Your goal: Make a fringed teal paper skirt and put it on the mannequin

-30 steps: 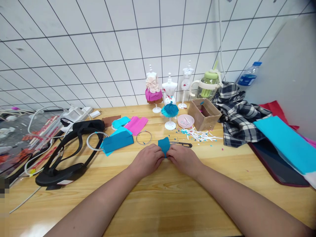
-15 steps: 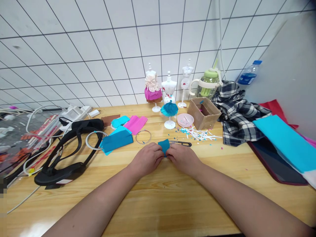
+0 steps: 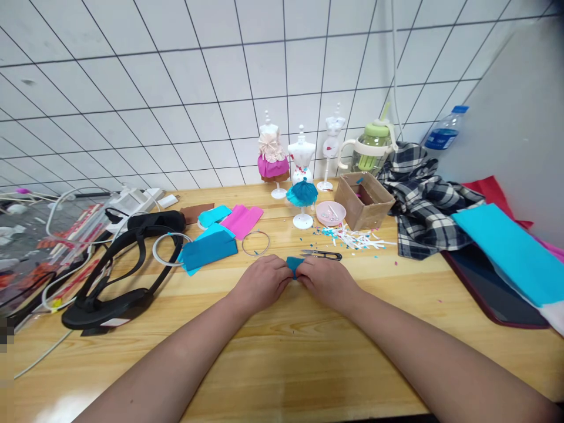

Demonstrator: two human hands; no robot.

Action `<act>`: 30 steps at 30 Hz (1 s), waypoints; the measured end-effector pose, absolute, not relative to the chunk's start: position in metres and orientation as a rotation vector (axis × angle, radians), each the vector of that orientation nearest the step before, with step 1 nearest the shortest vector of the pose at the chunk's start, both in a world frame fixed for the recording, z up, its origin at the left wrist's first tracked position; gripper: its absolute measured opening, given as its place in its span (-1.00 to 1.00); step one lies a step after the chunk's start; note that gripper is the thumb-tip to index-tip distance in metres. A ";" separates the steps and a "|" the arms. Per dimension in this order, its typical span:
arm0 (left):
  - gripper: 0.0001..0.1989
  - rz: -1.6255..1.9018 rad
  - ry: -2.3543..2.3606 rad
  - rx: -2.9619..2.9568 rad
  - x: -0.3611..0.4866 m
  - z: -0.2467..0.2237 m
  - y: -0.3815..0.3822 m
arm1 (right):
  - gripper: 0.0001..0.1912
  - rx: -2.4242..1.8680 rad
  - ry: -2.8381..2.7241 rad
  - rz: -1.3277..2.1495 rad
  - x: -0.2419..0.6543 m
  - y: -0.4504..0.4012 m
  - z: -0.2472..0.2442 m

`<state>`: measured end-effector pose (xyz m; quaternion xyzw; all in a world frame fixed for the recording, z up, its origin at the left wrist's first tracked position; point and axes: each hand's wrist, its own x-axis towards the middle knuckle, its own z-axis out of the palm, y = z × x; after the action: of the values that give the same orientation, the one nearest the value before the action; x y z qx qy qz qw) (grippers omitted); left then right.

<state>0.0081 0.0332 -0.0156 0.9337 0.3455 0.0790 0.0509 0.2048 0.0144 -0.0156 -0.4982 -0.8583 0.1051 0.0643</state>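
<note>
A small piece of teal crepe paper (image 3: 293, 265) is pinched between my two hands, just above the wooden table. My left hand (image 3: 264, 283) grips its left side with closed fingers, and my right hand (image 3: 328, 283) has its right side. The fingers cover much of the paper. Right behind my right hand lie black thread snips (image 3: 324, 255). A thin wire ring (image 3: 255, 242) rests beyond my left hand. Farther back stands a small white mannequin (image 3: 302, 155) wearing a teal paper skirt (image 3: 302, 192).
Two more mannequins, one dressed (image 3: 272, 155), stand by the wall. A pink dish (image 3: 330, 214), cardboard box (image 3: 365, 201) and paper scraps (image 3: 356, 238) are at back right. Folded teal paper (image 3: 209, 254) and a black headset (image 3: 127, 276) lie left; a plaid cloth (image 3: 427, 205) lies right.
The teal paper between my hands shows less of itself, its upper part now lower and folded down. Both hands stay nearly in place. More of the thread snips is visible.
</note>
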 end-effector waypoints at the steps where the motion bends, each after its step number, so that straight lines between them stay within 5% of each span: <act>1: -0.78 0.226 1.056 2.840 0.008 -0.016 0.033 | -0.78 -1.517 -2.592 0.327 0.205 0.014 -0.016; 30: -0.79 0.172 1.052 2.827 0.010 -0.014 0.034 | -0.79 -1.475 -2.560 0.359 0.208 0.016 -0.023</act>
<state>0.0095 0.0342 -0.0139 0.9340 0.3477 0.0570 0.0600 0.2077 0.0163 -0.0226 -0.4940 -0.8572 0.1200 0.0826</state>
